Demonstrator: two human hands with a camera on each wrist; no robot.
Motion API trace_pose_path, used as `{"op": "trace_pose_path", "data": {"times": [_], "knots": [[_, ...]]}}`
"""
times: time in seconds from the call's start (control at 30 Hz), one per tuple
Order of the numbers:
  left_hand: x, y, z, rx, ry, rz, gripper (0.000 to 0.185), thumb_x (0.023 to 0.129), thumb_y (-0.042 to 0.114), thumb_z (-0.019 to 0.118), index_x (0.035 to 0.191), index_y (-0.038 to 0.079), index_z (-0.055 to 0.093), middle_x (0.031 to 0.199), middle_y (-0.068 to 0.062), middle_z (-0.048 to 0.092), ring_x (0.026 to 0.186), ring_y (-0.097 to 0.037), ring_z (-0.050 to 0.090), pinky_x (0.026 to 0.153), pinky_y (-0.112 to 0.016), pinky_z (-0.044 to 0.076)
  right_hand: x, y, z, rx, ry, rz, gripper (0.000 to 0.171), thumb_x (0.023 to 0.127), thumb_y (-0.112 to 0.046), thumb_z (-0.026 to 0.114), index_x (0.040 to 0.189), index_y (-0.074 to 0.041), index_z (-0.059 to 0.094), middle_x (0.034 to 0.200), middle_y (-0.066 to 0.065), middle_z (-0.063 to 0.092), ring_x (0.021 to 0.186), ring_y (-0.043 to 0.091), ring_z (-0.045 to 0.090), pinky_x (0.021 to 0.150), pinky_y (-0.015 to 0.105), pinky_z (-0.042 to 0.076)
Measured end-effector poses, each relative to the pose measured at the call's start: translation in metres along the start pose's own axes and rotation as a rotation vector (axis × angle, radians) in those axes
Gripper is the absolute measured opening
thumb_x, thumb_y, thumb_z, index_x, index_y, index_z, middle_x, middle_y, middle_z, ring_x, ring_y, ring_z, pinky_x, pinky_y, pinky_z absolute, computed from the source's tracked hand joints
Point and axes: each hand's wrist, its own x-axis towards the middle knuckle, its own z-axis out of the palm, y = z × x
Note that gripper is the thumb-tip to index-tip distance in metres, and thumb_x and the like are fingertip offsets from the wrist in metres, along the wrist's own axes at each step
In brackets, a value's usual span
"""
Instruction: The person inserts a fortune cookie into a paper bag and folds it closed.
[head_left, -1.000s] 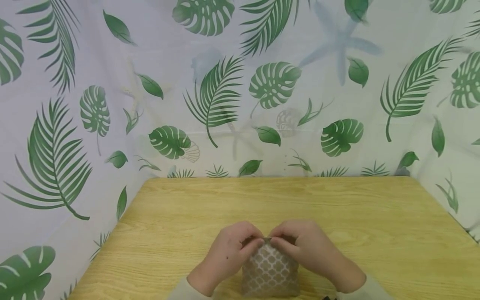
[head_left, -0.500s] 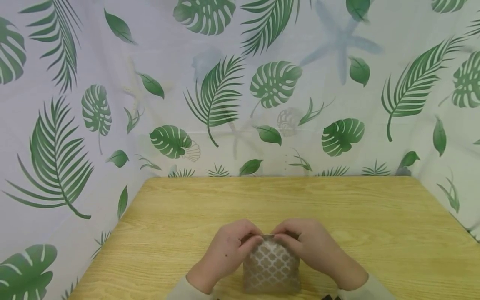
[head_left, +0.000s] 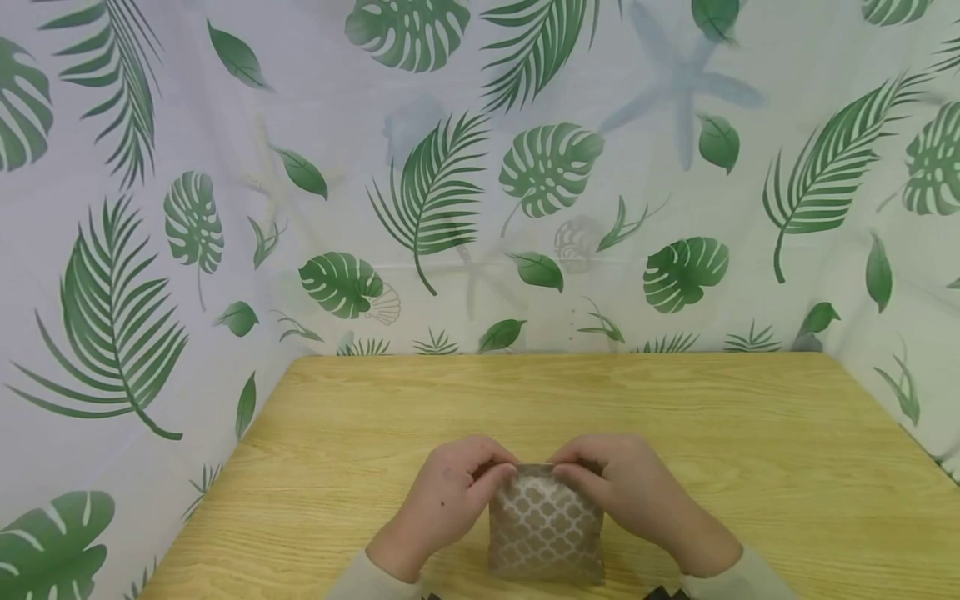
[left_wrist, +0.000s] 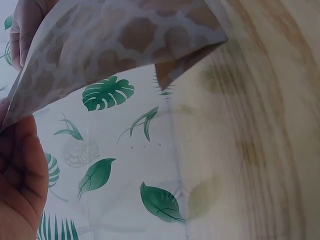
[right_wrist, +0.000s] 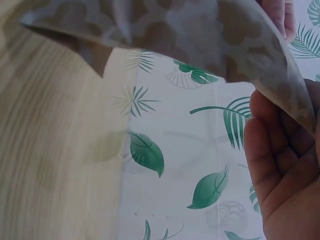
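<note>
A brown paper bag (head_left: 546,529) with a white lattice pattern stands near the front of the table, its top edge between my two hands. My left hand (head_left: 450,492) pinches the top left corner between thumb and fingers. On the other side, my right hand (head_left: 633,483) pinches the top right corner the same way. In the left wrist view the bag (left_wrist: 125,40) slants upward from the curled fingers, a folded flap showing at its lower end. The right wrist view has the bag (right_wrist: 175,35) crossing above my right hand (right_wrist: 287,155). The inside of the bag is hidden.
The wood-grain table (head_left: 360,408) stretches back to a white curtain (head_left: 465,208) printed with green leaves, which also closes off the left and right sides. Pale sleeves (head_left: 723,579) cover both wrists. Small dark objects (head_left: 663,593) poke in at the bottom edge.
My hands have drawn apart along the bag's top edge, left hand leftward and right hand rightward. The edge now looks wider and straighter, and the bag sits slightly higher in view.
</note>
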Motion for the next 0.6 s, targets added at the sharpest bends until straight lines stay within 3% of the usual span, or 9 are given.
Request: {"op": "trace_pose_path", "data": {"times": [0.13,0.43,0.6], "knots": [[0.000,-0.001,-0.002,-0.003,0.005,-0.002,0.012,0.101,0.023,0.063,0.102,0.017,0.073,0.091,0.012,0.067,0.074,-0.003,0.058,0.065,-0.022,0.052,0.001,0.001,0.000,0.013,-0.009,0.004,0.007,0.093,-0.018,0.074,0.093,-0.025,0.078,0.089,-0.017,0.072,0.074,-0.001,0.065,0.063,0.024,0.056],[0.001,-0.004,-0.004,-0.048,0.018,-0.097,0.012,0.102,0.025,0.062,0.102,0.020,0.073,0.094,0.013,0.068,0.077,-0.006,0.060,0.068,-0.025,0.054,0.000,0.006,-0.006,0.028,-0.033,0.044,0.008,0.097,-0.025,0.069,0.096,-0.022,0.077,0.091,-0.015,0.072,0.075,0.001,0.065,0.065,0.026,0.056],[0.002,-0.006,-0.005,-0.059,0.032,-0.132,0.014,0.102,0.027,0.061,0.102,0.020,0.073,0.093,0.012,0.067,0.075,-0.007,0.058,0.066,-0.026,0.053,-0.001,0.012,-0.006,0.080,-0.062,0.105,0.011,0.099,-0.028,0.067,0.095,-0.022,0.076,0.085,-0.016,0.070,0.067,0.003,0.061,0.060,0.026,0.054]]}}
